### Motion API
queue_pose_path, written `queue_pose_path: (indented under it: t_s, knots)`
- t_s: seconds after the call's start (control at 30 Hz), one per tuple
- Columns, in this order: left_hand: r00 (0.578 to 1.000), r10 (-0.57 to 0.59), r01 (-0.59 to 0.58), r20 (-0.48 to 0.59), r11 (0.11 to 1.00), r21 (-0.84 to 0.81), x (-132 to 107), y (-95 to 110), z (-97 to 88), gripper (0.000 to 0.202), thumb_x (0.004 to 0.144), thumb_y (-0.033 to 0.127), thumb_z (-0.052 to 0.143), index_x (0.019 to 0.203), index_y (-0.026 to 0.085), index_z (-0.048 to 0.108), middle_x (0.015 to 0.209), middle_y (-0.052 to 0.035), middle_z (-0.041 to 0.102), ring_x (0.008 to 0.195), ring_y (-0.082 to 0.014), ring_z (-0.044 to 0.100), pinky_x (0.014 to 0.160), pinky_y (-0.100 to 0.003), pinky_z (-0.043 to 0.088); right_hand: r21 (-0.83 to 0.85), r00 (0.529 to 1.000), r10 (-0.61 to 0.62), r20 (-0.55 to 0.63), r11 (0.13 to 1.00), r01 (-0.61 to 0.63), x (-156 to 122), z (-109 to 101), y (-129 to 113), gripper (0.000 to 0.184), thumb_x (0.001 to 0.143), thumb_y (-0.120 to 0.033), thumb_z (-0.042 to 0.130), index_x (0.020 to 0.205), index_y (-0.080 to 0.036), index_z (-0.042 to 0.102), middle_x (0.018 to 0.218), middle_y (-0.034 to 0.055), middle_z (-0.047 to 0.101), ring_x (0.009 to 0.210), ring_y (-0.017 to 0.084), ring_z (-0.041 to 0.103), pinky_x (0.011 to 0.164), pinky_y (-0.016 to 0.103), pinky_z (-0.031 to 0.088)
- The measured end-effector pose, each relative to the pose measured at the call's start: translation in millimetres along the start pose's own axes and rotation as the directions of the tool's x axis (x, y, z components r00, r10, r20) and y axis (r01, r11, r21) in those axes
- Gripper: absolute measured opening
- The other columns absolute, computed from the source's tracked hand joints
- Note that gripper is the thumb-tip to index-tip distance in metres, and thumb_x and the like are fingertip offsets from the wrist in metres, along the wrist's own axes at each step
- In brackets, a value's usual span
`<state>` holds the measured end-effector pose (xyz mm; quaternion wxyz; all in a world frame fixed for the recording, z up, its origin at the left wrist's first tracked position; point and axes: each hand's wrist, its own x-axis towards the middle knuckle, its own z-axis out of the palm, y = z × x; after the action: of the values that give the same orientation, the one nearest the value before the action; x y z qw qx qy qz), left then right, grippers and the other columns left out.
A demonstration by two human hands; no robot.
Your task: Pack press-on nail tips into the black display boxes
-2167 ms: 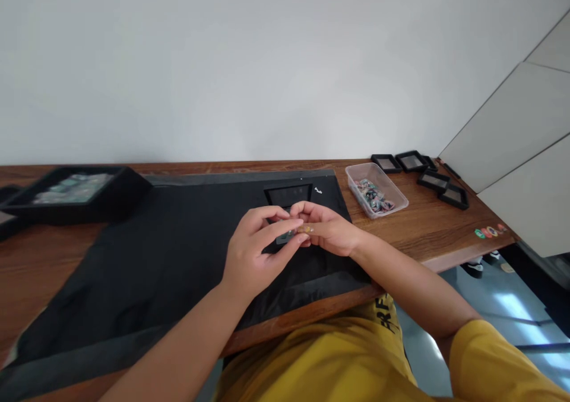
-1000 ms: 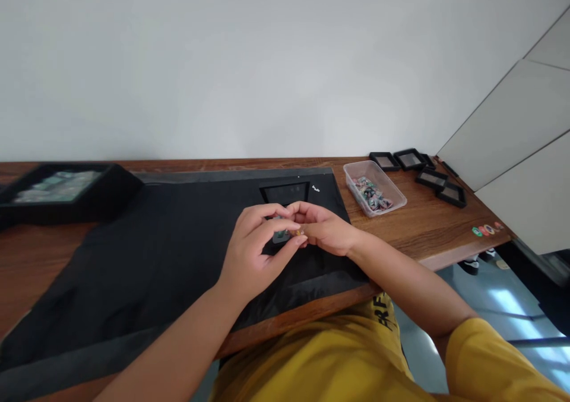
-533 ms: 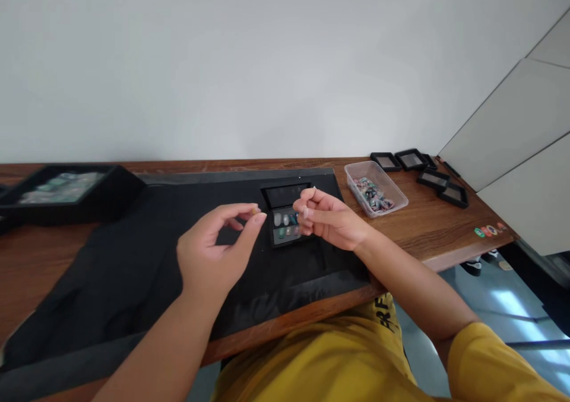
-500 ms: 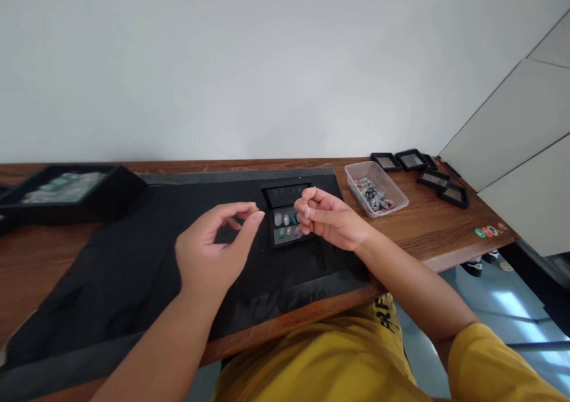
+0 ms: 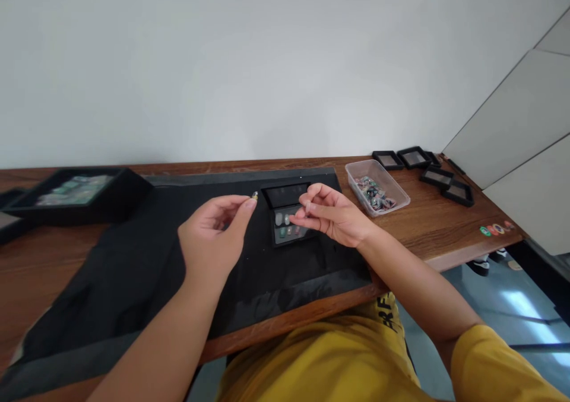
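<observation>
Left hand (image 5: 209, 236): pinching a small bead (image 5: 255, 195) at its fingertips.
Right hand (image 5: 332, 215): fingers curling loosely, hovering over the open case (image 5: 288, 212) near the counter's far edge.
Change: hands now separating, case uncovered.

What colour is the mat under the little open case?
Black. The mat shows best in the head view, under the case.

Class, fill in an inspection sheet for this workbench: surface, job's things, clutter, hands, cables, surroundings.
Surface: wooden table with black mat.
Job's things: open black case holding small stones on the mat; a tiny piece pinched in fingertips.
Clutter: clear tub of stones, small black boxes, black tray, coloured stickers.
Hands: left hand pinches the piece; right hand curled over the case.
Cables: nothing seen.
Surroundings: plain white wall.
</observation>
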<state>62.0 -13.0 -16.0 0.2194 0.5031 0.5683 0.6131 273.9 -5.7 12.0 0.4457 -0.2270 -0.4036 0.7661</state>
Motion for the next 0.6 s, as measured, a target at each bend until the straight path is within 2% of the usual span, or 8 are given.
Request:
queue_pose_path:
  t_s: [0.23,0.4,0.5,0.6]
  knots:
    - [0.998,-0.058,0.060,0.023,0.990,-0.131,2,-2,2.2,0.022,0.073,0.027,0.080,0.092,0.018,0.074,0.079,-0.0008,0.074,0.072,-0.0129,0.066,0.071,-0.027,0.055,-0.056,0.999,0.013,-0.048,0.998,-0.016,3,-5,0,0.044,0.072,-0.033,0.095,0.089,-0.020,0.057,0.085,-0.0073,0.065,0.082,0.008,0.075,0.090,0.023,0.065]
    - [0.991,-0.123,0.130,0.045,0.963,-0.236,5,1,1.7,0.024,0.063,0.022,0.079,0.086,0.019,0.073,0.075,0.0019,0.069,0.073,-0.0120,0.063,0.069,-0.025,0.051,-0.133,0.995,0.040,-0.092,0.990,-0.052,3,-8,1,0.044,0.071,-0.033,0.094,0.088,-0.020,0.056,0.085,-0.0076,0.063,0.080,0.007,0.074,0.087,0.023,0.064]
    - [0.983,-0.163,0.178,0.082,0.957,-0.228,6,5,1.4,0.022,0.060,0.026,0.079,0.081,0.020,0.074,0.075,0.0012,0.069,0.073,-0.0130,0.061,0.067,-0.026,0.050,-0.184,0.988,0.009,-0.154,0.982,-0.037,5,-12,6,0.044,0.068,-0.031,0.095,0.086,-0.020,0.056,0.083,-0.0080,0.062,0.077,0.006,0.072,0.084,0.021,0.064]
    - [0.980,-0.185,0.196,0.075,0.962,-0.190,5,7,1.6,0.022,0.060,0.030,0.079,0.079,0.020,0.074,0.076,0.0003,0.069,0.072,-0.0139,0.060,0.067,-0.028,0.049,-0.247,0.981,-0.029,-0.191,0.969,-0.019,8,-17,10,0.043,0.067,-0.026,0.094,0.086,-0.020,0.055,0.083,-0.0083,0.060,0.076,0.005,0.071,0.082,0.020,0.063]
